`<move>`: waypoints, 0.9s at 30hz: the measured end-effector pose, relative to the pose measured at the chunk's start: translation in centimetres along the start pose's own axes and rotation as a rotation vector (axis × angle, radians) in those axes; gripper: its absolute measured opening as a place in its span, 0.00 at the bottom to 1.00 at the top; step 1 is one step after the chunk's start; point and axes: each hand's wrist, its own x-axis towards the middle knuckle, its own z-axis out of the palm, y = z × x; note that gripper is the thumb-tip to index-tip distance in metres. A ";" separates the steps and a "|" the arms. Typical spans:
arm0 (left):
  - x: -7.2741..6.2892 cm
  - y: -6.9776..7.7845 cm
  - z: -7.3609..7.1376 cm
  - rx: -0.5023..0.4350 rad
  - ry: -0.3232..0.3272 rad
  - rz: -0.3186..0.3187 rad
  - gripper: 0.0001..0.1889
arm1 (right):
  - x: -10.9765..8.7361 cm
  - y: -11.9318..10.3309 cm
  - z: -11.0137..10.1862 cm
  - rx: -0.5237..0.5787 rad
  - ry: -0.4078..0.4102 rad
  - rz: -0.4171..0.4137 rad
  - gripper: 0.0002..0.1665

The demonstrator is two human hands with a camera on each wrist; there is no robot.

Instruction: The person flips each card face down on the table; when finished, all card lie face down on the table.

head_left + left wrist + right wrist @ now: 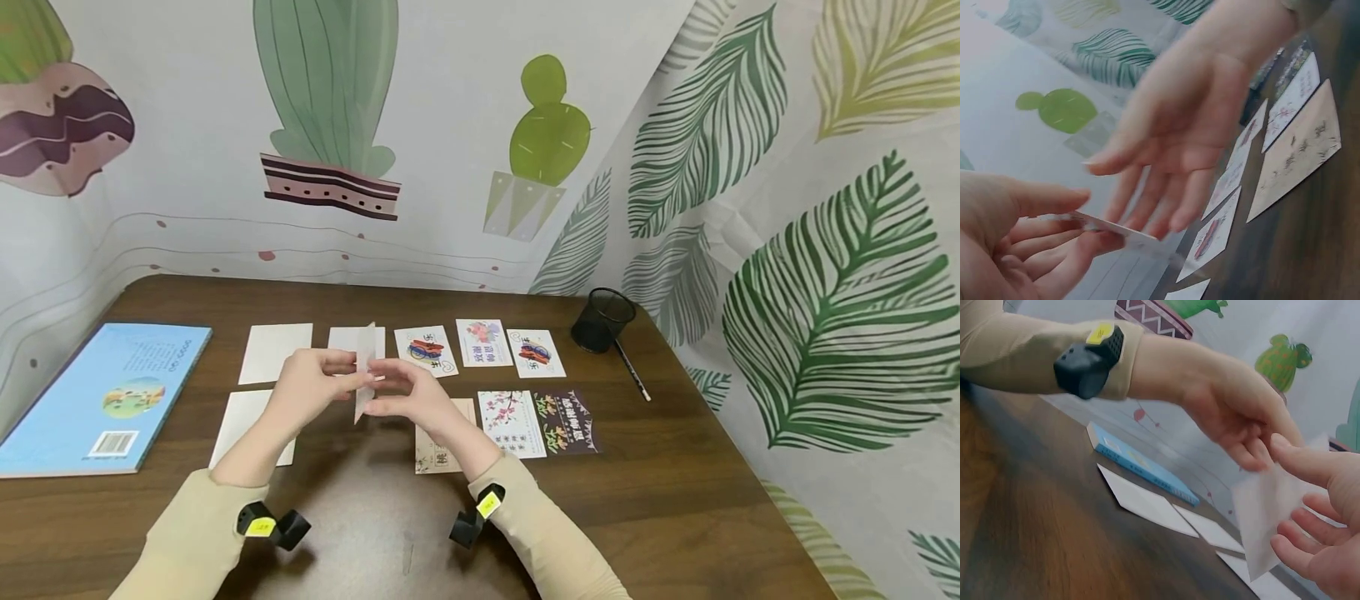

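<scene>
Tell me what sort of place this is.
Probably a desk in a room corner, perhaps a home study spot: a dark wooden table against a wall covering printed with cacti and leaves, with a blue book and a black mesh cup on it.

We see a dark brown wood-grain tabletop point(660, 500). On its left we find a light-blue book point(67, 392), barcode up. Beside it lie three blank white cards point(262, 354), two in the far row and one nearer us. Rightward, that far row continues with three printed cards point(483, 343); nearer us lie a beige card point(429, 456), a pink-blossom card point(512, 425) and a dark purple card point(567, 423). At far right, a black mesh pen holder point(597, 327) stands beside a pencil point(633, 371).
</scene>
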 end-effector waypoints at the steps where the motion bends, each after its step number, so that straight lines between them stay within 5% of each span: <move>1: 0.1 -0.1 -0.2 -0.027 -0.031 -0.016 0.28 | 0.1 0.2 -0.2 -0.007 0.010 0.005 0.33; 9: 0.7 -1.5 -1.3 -0.069 -0.162 -0.069 0.25 | 0.9 1.3 -2.1 -0.023 0.253 0.070 0.25; 19: 1.9 -5.1 -2.0 -0.099 -0.362 -0.141 0.32 | 2.0 1.8 -2.3 -0.004 0.246 0.147 0.23; 27: 2.0 -6.3 -2.0 0.064 -0.274 -0.256 0.29 | 2.6 2.3 -1.5 -0.091 0.200 0.205 0.14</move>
